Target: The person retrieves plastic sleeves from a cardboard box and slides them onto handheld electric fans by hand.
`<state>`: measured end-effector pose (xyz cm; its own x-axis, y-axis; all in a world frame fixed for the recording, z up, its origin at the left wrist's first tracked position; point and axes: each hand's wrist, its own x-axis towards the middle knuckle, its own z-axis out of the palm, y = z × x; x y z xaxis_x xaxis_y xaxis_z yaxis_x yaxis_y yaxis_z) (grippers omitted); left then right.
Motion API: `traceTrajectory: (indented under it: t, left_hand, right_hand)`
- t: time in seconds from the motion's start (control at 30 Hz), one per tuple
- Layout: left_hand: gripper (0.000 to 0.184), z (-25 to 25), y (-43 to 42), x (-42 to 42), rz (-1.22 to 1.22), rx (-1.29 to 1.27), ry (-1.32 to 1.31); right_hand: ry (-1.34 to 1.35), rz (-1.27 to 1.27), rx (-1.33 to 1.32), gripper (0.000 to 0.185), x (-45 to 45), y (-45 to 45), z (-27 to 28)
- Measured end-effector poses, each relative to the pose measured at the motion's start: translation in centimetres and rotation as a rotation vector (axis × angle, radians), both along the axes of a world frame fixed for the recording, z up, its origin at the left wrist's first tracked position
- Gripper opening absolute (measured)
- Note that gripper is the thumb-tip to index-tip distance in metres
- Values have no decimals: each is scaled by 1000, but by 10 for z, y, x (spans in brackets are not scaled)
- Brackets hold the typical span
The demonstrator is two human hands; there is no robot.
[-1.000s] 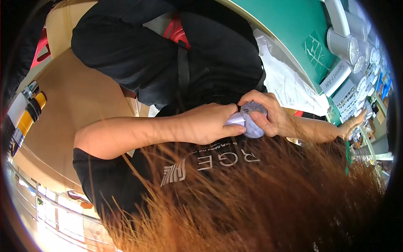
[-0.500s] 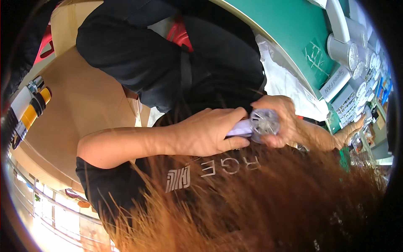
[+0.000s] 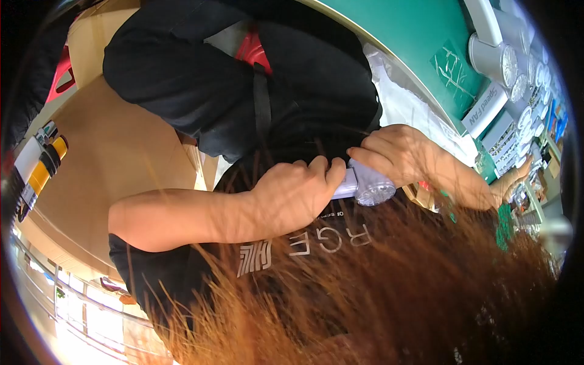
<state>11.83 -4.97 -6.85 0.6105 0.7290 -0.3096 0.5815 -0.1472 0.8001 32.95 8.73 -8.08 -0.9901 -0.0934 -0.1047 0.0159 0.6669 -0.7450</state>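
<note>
A pale lilac handheld fan (image 3: 370,182) is held between both hands in front of the black shirt. My left hand (image 3: 298,191) is closed around the handle, its fingers hiding most of it. My right hand (image 3: 392,152) grips the fan's round head from above and behind. The clear grille of that head points toward the bottom of the view. Part of the head is covered by the right fingers.
A green-topped table (image 3: 395,30) at upper right carries several grey-white fans (image 3: 496,61) and a "Speed FAN" box (image 3: 486,112). Another person's hand (image 3: 517,176) reaches in at far right. A large cardboard box (image 3: 109,152) and a yellow-black tool (image 3: 45,167) stand left.
The fan's head has turned: its grille faced the camera and now tips toward the bottom of the view. My right hand has shifted from its side to over its top. My left hand keeps the handle.
</note>
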Motion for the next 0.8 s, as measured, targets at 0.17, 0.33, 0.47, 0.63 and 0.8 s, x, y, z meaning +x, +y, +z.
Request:
traceTrajectory:
  t: [0.17, 0.33, 0.47, 0.63, 0.8]
  left_hand:
    - [33, -3, -4, 2, -69, 22, 16]
    - [33, -1, 5, -8, -33, -5, -14]
    - [42, 19, 44, -51, 12, -37, 14]
    - [54, 7, 41, -129, 577, -388, -712]
    - [36, -53, 12, -160, 1589, -79, -975]
  right_hand:
    - [49, 52, -55, 36, 0, -8, -7]
    - [-36, -63, -164, 43, -7, -6, -1]
    - [86, -341, -292, 59, -26, 0, 1]
    - [-40, -592, -643, 64, -76, -5, -4]
    - [77, -852, -1021, 62, -189, -39, -44]
